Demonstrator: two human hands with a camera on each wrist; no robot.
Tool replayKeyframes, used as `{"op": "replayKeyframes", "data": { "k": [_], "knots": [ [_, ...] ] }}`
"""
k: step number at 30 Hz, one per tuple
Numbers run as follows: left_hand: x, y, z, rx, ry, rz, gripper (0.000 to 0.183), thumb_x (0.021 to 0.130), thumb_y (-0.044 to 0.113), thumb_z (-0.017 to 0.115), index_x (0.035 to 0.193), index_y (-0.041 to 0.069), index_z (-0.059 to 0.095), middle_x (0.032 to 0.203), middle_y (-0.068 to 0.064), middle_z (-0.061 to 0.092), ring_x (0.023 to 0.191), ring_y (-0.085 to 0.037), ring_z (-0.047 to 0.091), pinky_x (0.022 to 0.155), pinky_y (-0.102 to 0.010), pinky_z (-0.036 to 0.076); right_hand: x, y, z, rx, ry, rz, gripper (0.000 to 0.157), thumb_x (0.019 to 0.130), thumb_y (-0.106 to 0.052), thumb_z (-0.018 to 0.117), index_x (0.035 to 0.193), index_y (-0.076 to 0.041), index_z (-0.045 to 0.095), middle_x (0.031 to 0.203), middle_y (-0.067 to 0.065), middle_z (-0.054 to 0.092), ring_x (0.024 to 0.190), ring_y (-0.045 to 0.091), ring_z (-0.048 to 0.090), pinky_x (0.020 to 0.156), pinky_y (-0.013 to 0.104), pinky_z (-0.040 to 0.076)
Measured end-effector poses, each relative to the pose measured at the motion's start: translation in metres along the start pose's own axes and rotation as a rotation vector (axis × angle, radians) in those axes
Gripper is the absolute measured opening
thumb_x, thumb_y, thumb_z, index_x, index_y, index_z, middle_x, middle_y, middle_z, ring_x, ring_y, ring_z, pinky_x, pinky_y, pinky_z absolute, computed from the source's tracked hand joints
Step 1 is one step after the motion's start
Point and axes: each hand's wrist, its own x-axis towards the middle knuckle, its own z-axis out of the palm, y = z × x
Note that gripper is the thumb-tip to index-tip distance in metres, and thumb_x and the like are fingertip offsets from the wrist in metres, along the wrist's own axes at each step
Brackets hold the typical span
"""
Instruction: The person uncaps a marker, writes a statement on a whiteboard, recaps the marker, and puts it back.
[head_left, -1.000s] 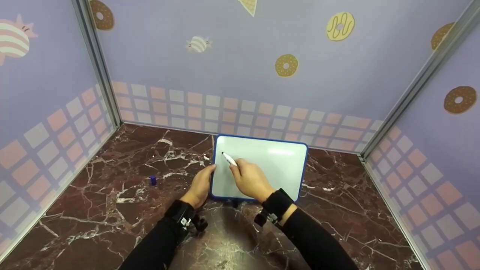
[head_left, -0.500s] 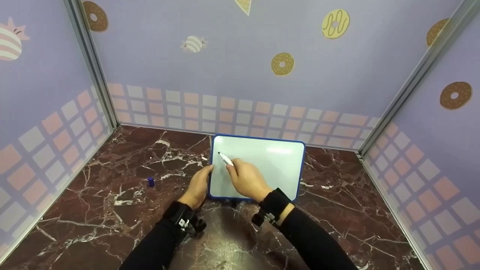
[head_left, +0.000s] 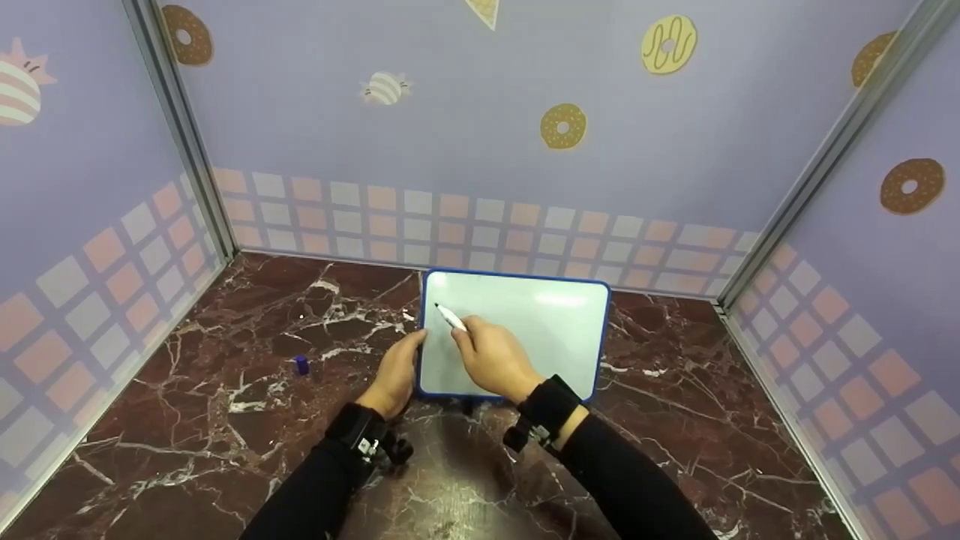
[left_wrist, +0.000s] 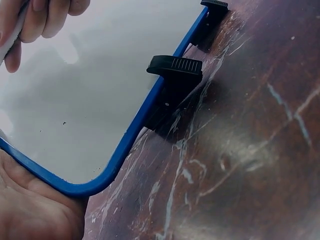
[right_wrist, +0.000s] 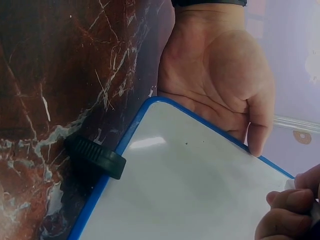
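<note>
A small whiteboard point(head_left: 540, 322) with a blue frame stands propped on the table in the head view, leaning back on black clip-like feet point(left_wrist: 175, 67). My left hand point(head_left: 394, 375) grips its left edge; the right wrist view shows the thumb point(right_wrist: 259, 135) on the frame, with the fingers hidden behind the board. In front of the white surface, my right hand point(head_left: 496, 356) pinches a white marker point(head_left: 451, 318). The marker's dark tip is at the upper left of the board, and I cannot tell if it touches. A blue marker cap point(head_left: 301, 365) lies on the table to the left.
The dark red marbled table point(head_left: 225, 450) is enclosed by purple walls point(head_left: 480, 112) with painted sweets, at the back and both sides. The board stands near the back wall. Grey metal posts point(head_left: 180, 127) mark the corners.
The whole head view has shifted slightly as the camera moved. Both hands keep their holds on the board and the marker, and the marker tip is slightly nearer the board's left edge.
</note>
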Motion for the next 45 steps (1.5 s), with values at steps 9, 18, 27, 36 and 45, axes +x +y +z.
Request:
{"op": "replayKeyframes", "data": {
  "k": [9, 18, 27, 36, 45],
  "knots": [
    [0.000, 0.001, 0.001, 0.013, 0.021, -0.010, 0.040, 0.117, 0.020, 0.043, 0.124, -0.010, 0.068, 0.113, -0.014, 0.075, 0.103, -0.022, 0.072, 0.092, -0.036, 0.062, 0.002, 0.001, 0.001, -0.001, -0.012, 0.012, 0.026, 0.119, -0.023, 0.055, 0.115, -0.002, 0.069, 0.077, -0.003, 0.052, 0.061, 0.013, 0.046, 0.058, 0.031, 0.039],
    [-0.002, 0.004, 0.001, -0.004, -0.006, -0.044, 0.041, 0.117, 0.024, 0.040, 0.126, -0.007, 0.067, 0.114, -0.013, 0.076, 0.104, -0.024, 0.073, 0.092, -0.038, 0.063, 0.003, 0.010, 0.008, -0.020, 0.009, -0.027, 0.027, 0.119, -0.024, 0.054, 0.112, -0.002, 0.069, 0.077, -0.002, 0.054, 0.061, 0.015, 0.048, 0.057, 0.036, 0.042],
    [-0.001, 0.002, 0.001, 0.009, 0.012, -0.020, 0.039, 0.117, 0.021, 0.041, 0.124, -0.006, 0.069, 0.113, -0.010, 0.075, 0.104, -0.022, 0.072, 0.093, -0.036, 0.062, -0.004, 0.004, 0.006, -0.009, -0.017, -0.015, 0.025, 0.118, -0.020, 0.056, 0.115, 0.001, 0.070, 0.077, -0.001, 0.054, 0.061, 0.015, 0.047, 0.057, 0.034, 0.041],
    [-0.001, 0.003, 0.000, 0.015, 0.003, -0.036, 0.040, 0.118, 0.021, 0.040, 0.123, -0.005, 0.071, 0.110, -0.011, 0.076, 0.100, -0.023, 0.073, 0.089, -0.038, 0.064, -0.011, 0.005, 0.013, 0.012, -0.050, 0.015, 0.023, 0.117, -0.021, 0.057, 0.115, -0.002, 0.070, 0.077, -0.003, 0.054, 0.060, 0.011, 0.047, 0.054, 0.029, 0.040],
    [-0.002, 0.003, 0.000, 0.016, -0.009, -0.027, 0.039, 0.118, 0.021, 0.040, 0.117, -0.001, 0.072, 0.106, -0.008, 0.075, 0.099, -0.022, 0.073, 0.088, -0.037, 0.063, -0.019, 0.009, 0.016, 0.022, -0.092, 0.027, 0.024, 0.118, -0.022, 0.056, 0.117, -0.002, 0.071, 0.077, -0.005, 0.053, 0.059, 0.010, 0.046, 0.054, 0.028, 0.039]
  ]
}}
